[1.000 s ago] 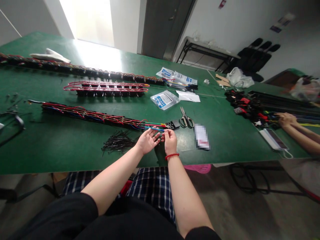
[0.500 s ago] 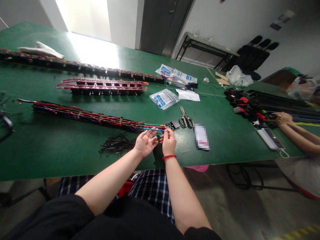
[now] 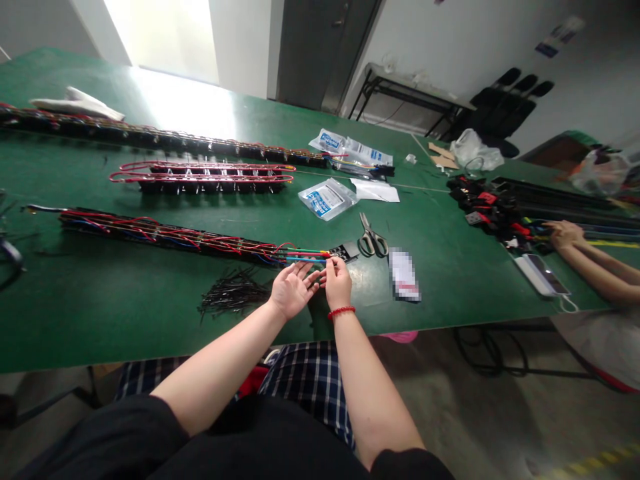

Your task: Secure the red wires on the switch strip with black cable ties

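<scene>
A long black strip with red, blue and green wires lies across the green table, its near end at a black connector block. My left hand is palm up with fingers spread, just below the wire ends. My right hand, with a red bead bracelet at the wrist, is pinched at the coloured wire tips by the block. A heap of black cable ties sits left of my left hand. Scissors lie just right of the block.
Two more wired strips lie farther back. Clear plastic packets, white paper and a blurred card are on the table. At the right, another person's hands work among black and red parts; a phone lies near them.
My hands have stayed at the wire ends, the left fingers shifting slightly toward the right hand. The view has drifted a little to the right.
</scene>
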Motion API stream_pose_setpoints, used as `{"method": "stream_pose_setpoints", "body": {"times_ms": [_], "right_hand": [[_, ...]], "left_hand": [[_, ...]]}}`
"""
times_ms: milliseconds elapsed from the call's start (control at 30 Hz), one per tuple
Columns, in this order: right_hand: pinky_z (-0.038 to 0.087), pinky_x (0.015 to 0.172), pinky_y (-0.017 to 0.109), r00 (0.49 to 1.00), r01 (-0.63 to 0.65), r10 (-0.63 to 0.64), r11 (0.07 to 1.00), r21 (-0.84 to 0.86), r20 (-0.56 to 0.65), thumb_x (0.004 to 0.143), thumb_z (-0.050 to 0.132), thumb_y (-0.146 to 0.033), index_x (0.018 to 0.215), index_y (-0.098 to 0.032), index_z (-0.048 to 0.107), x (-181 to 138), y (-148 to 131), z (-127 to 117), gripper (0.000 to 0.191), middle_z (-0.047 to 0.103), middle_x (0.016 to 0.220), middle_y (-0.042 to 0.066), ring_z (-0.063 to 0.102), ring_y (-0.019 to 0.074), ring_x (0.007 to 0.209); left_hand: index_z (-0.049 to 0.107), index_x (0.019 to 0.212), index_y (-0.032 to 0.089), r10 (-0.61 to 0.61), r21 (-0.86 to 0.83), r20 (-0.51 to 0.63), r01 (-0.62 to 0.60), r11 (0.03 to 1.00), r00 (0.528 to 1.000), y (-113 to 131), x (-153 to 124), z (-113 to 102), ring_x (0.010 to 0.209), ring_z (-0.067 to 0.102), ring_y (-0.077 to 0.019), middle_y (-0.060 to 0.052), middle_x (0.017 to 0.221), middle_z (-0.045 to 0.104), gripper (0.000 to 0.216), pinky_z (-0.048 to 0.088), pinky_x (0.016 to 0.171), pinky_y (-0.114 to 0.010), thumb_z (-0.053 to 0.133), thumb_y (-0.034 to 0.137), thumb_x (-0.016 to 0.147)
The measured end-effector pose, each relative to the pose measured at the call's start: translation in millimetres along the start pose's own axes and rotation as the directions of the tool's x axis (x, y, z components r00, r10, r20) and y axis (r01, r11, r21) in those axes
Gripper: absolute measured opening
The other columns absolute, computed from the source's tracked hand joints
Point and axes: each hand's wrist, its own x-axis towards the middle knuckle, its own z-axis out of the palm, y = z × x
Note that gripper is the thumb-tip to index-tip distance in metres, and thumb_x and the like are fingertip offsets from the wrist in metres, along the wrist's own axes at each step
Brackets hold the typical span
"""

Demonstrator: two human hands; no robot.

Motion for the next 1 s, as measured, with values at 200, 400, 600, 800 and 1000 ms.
{"method": "stream_pose_setpoints", "body": {"times_ms": [200,400,600,800,1000], "right_hand": [[0.047,0.044,0.019,0.995,0.094,-0.096,0.989,0.111,0.019,0.087,0.06,-0.055,0.117,-0.023,0.057,-8.6,4.3,-5.8,0.044,0.059,0.072,-0.004,0.057,0.0108,0.056],[0.049,0.048,0.02,0.991,0.133,-0.134,0.99,0.05,0.007,0.09,0.057,-0.048,0.129,-0.022,0.054,-12.5,1.8,-5.7,0.047,0.061,0.078,-0.003,0.057,0.0108,0.058],[0.052,0.052,0.025,0.988,0.152,-0.152,0.988,-0.026,0.025,0.091,0.052,-0.045,0.126,-0.022,0.06,-14.1,0.3,-5.2,0.043,0.064,0.08,0.001,0.059,0.0138,0.061],[0.052,0.051,0.025,0.991,0.136,-0.136,0.991,0.001,-0.017,0.091,0.049,-0.047,0.112,-0.021,0.063,-13.5,1.6,-5.7,0.036,0.061,0.077,0.001,0.058,0.0147,0.06],[0.049,0.047,0.023,0.994,0.108,-0.107,0.993,0.041,-0.04,0.089,0.051,-0.052,0.098,-0.021,0.062,-13.1,-2.6,-6.0,0.034,0.058,0.074,-0.001,0.056,0.0129,0.057]], "left_hand": [[0.069,0.107,0.023,0.026,0.012,-0.011,-0.026,1.0,1.0,-1.1,0.4,-1.6,0.097,0.068,-0.0189,-0.007,0.133,0.067,0.029,0.054,0.084,-0.036,0.054,0.042,0.091],[0.068,0.103,0.025,-0.033,-0.13,-0.007,0.032,0.991,0.999,-1.7,-1.2,4.1,0.088,0.067,-0.0147,-0.002,0.124,0.069,0.021,0.054,0.077,-0.03,0.052,0.036,0.095],[0.069,0.107,0.024,-0.06,-0.18,0.012,0.061,0.982,0.998,-1.3,-1.4,6.8,0.098,0.067,-0.0169,-0.001,0.123,0.069,0.025,0.054,0.082,-0.031,0.046,0.031,0.099],[0.068,0.105,0.024,-0.068,-0.19,0.051,0.077,0.979,0.996,-0.5,0.3,7.6,0.104,0.067,-0.0189,0.0,0.119,0.07,0.025,0.053,0.084,-0.033,0.046,0.033,0.098],[0.068,0.106,0.022,-0.085,-0.17,0.038,0.09,0.981,0.996,-0.2,2.5,4.6,0.085,0.066,-0.0148,-0.002,0.111,0.071,0.023,0.052,0.076,-0.031,0.053,0.034,0.094]]}}
